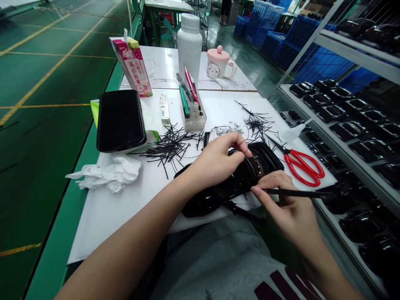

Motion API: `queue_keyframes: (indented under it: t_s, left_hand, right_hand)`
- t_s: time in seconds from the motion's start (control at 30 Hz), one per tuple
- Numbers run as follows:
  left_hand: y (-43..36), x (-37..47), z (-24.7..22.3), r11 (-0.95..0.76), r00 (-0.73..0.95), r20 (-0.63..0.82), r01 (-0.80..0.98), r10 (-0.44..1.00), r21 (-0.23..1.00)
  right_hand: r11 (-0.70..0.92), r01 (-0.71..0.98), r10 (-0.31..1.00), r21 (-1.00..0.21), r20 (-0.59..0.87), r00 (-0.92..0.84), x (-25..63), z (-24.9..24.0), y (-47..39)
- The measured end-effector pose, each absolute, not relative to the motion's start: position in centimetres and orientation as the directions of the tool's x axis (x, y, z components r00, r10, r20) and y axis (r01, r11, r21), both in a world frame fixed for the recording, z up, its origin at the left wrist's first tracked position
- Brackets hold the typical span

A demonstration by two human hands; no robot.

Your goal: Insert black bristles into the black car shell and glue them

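A glossy black moulded plastic part (215, 191) lies at the table's front edge, right in front of my body. My left hand (218, 160) rests over its top, thumb and fingers closed together; anything between them is too small to make out. At the part's right side, my right hand (286, 200) pinches a thin black strip (296, 192) between thumb and fingers. The strip runs out to the right past the hand. Below the part, another dark strip-like piece (245, 211) hangs over the table edge.
Red-handled scissors (304, 166) lie at the right. Loose black strips (170, 146) and small clear bits (229, 128) are scattered behind the part. A tool holder (195, 121), white bottle (189, 50), lidded mug (218, 64), crumpled tissue (109, 173) and black tray-like object (120, 121) stand around. A shelf (331, 129) holds black parts.
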State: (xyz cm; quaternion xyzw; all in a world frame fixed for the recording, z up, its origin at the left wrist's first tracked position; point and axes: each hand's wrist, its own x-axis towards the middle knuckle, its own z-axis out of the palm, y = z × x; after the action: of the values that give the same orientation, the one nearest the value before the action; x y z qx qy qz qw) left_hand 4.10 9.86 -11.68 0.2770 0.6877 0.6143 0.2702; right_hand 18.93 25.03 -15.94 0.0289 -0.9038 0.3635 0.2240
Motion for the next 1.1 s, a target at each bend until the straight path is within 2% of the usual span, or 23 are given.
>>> queue_keyframes:
  t_s: [0.13, 0.43, 0.83, 1.1]
  left_hand:
    - [9.86, 4.21, -11.60, 0.093, -0.700, -0.021, 0.065, 0.714, 0.994]
    - [9.98, 4.12, -11.96, 0.085, -0.700, 0.011, 0.103, 0.714, 0.991]
    - [10.15, 4.12, -12.26, 0.054, -0.698, 0.050, 0.127, 0.714, 0.990]
    - [9.97, 4.10, -12.19, 0.075, -0.690, 0.030, 0.122, 0.723, 0.990]
  right_hand:
    - [0.728, -0.213, 0.087, -0.652, 0.396, -0.914, 18.79, -15.60, 25.17]
    - [0.590, -0.211, 0.154, -0.779, 0.365, -0.918, 19.37, -15.65, 25.53]
    - [0.652, -0.168, 0.154, -0.740, 0.346, -0.926, 19.35, -15.86, 25.16]
    - [0.736, -0.104, 0.149, -0.669, 0.310, -0.939, 18.78, -15.08, 25.13]
